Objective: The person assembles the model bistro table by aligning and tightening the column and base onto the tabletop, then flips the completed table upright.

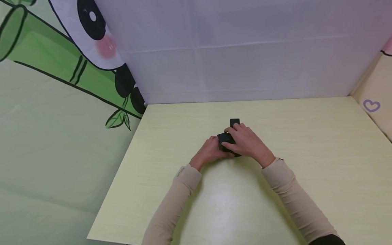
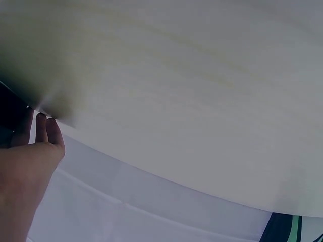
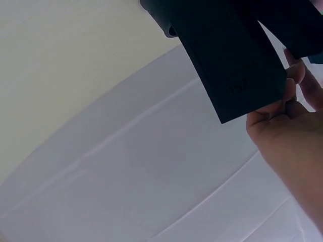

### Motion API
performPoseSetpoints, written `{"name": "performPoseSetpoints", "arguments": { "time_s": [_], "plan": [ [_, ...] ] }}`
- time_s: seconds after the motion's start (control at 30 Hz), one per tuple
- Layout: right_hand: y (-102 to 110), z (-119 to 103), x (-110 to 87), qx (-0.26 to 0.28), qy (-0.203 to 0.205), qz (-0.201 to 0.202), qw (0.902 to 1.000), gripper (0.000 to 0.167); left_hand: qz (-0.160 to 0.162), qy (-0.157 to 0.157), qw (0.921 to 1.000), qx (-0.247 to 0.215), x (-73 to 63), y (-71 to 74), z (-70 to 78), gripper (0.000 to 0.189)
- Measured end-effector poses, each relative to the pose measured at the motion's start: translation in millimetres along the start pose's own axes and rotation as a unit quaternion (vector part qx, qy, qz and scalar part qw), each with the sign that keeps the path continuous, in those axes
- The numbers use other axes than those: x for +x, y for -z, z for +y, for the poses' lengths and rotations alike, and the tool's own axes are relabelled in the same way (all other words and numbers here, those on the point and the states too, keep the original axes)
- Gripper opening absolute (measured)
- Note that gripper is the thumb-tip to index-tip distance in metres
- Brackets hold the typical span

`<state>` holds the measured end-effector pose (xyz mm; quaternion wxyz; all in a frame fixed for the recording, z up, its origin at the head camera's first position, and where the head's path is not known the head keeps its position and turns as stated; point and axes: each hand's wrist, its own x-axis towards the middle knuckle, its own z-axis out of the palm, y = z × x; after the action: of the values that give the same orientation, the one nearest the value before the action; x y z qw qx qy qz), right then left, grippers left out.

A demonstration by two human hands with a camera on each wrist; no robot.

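Near the middle of the table, both hands hold a dark, straight-edged boxy object (image 1: 226, 137). My left hand (image 1: 212, 149) grips its left and near side, with the thumb along the bottom edge. From the right, my right hand (image 1: 247, 141) holds it, thumb across the front and fingers over the back, where a narrow black end (image 1: 234, 120) sticks up. In the right wrist view a flat dark panel (image 3: 227, 60) bears small marks like a number, and a rounded part (image 3: 160, 19) shows at its upper left. The left wrist view catches only a dark corner (image 2: 11, 108) by the fingertips.
The pale wood-look table (image 1: 171, 129) extends around the hands. A plain whitish cloth (image 1: 245, 68) hangs behind its back edge. Printed cloth with green bamboo (image 1: 58, 47) is at the left, and a beige one with a purple heart (image 1: 371, 105) at the right.
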<state>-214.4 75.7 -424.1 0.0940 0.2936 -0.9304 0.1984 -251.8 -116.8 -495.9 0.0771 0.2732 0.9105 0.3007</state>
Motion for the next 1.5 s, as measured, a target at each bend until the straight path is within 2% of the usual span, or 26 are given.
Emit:
{"name": "performPoseSetpoints", "arguments": {
  "time_s": [0.27, 0.5, 0.7, 0.93, 1.17, 1.4, 1.5],
  "plan": [
    [0, 11, 4.6, -0.003, -0.017, 0.001, 0.9998, 0.042, 0.006, -0.005, 0.9999, -0.006, 8.5, -1.8, 2.8, 0.057],
    [0, 17, 9.0, -0.027, -0.055, -0.001, 0.9981, 0.045, 0.012, 0.035, 0.9993, 0.005, 13.6, -3.3, 8.3, 0.062],
    [-2, 15, 10.2, -0.028, -0.056, 0.010, 0.9980, 0.044, 0.016, 0.023, 0.9994, 0.018, 13.7, -2.0, 8.8, 0.063],
    [0, 13, 10.4, -0.050, -0.078, 0.013, 0.9956, 0.051, 0.018, 0.045, 0.9986, 0.024, 14.0, -2.2, 8.3, 0.062],
    [2, 15, 9.9, -0.036, -0.026, -0.007, 0.9990, 0.049, 0.010, 0.043, 0.9987, 0.024, 12.2, -1.3, 7.3, 0.072],
    [3, 16, 7.8, -0.051, -0.074, -0.003, 0.9960, 0.051, 0.002, 0.051, 0.9983, 0.029, 8.8, -1.4, 8.2, 0.083],
    [2, 16, 6.7, -0.047, -0.077, -0.004, 0.9959, 0.050, 0.001, 0.049, 0.9981, 0.037, 7.5, -1.1, 8.1, 0.086]
  ]
}}
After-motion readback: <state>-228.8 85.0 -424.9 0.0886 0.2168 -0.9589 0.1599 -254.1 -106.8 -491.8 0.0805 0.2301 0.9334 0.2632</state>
